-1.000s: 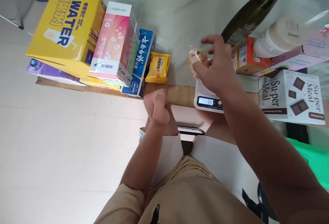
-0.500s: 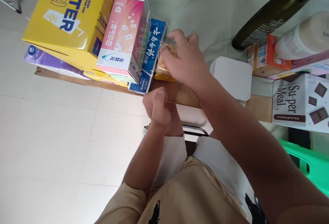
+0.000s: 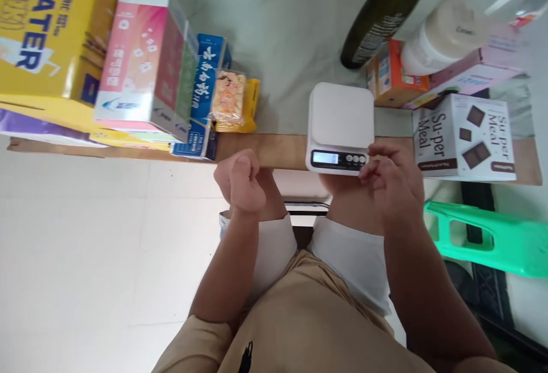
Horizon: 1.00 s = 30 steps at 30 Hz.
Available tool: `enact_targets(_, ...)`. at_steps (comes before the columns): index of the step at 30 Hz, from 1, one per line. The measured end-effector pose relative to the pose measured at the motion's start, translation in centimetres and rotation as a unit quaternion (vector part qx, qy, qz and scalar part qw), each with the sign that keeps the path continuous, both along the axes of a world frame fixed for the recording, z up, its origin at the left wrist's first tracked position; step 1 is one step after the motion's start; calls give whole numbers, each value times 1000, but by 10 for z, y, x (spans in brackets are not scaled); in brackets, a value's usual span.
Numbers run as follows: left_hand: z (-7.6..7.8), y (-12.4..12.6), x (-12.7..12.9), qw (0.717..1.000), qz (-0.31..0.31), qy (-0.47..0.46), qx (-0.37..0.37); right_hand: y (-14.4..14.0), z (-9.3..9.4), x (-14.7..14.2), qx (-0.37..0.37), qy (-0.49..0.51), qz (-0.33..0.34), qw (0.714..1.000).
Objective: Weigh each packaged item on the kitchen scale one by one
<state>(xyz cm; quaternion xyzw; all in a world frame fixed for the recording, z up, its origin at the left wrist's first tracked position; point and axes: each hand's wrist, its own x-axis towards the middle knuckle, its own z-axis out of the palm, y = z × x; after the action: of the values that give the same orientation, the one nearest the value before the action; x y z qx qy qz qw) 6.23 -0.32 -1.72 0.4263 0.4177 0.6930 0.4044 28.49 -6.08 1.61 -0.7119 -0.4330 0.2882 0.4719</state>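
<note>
My left hand (image 3: 240, 181) is a closed fist at the table's front edge, with nothing showing in it. At the lower right corner of a white kitchen scale (image 3: 341, 115), my right hand (image 3: 394, 181) has its fingers loosely bent and apart, holding nothing. Its fingertips are at the corner beside the buttons; whether they press on it I cannot tell. The scale's small display is lit, and its platform carries nothing. A clear-wrapped snack (image 3: 229, 97) lies on a yellow packet (image 3: 252, 107), beside a blue toothpaste box (image 3: 204, 84).
On the left stand a pink-and-white box (image 3: 132, 59) and a yellow WATER carton (image 3: 55, 30). To the right are a dark green bottle (image 3: 381, 19), an orange box (image 3: 391, 79), a white jar (image 3: 440, 41) and a Su-per Meal box (image 3: 466, 139). A green stool (image 3: 492, 236) is below.
My right hand has left the wrapped snack and moved right to the scale's corner. The view has shifted right, uncovering the scale's lit display. My left hand stays a fist.
</note>
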Motion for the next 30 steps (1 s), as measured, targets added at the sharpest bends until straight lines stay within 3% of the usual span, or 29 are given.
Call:
enact_targets(3, 1, -8, 28, 998, -46, 21, 24, -25, 4, 38, 18, 2, -86, 996)
enact_targets(6, 3, -15, 62, 987, -133, 59, 66, -37, 13, 70, 56, -18, -163, 985)
enact_targets(12, 11, -28, 155, 945, -290, 129, 79, -47, 11, 154, 197, -118, -325, 918)
enact_targets(17, 13, -37, 225, 901, -387, 188, 49, -51, -15, 224, 125, -124, -357, 917)
enact_targets(22, 0, -43, 259, 852, -462, 247, -14, -47, -41, 235, 74, -74, -332, 938)
enact_targets(26, -12, -48, 271, 843, -470, 258, -44, -47, -44, 224, 72, -95, -308, 944)
enact_targets(30, -13, -50, 273, 841, -472, 260, -44, -46, -41, 215, 53, -117, -298, 946)
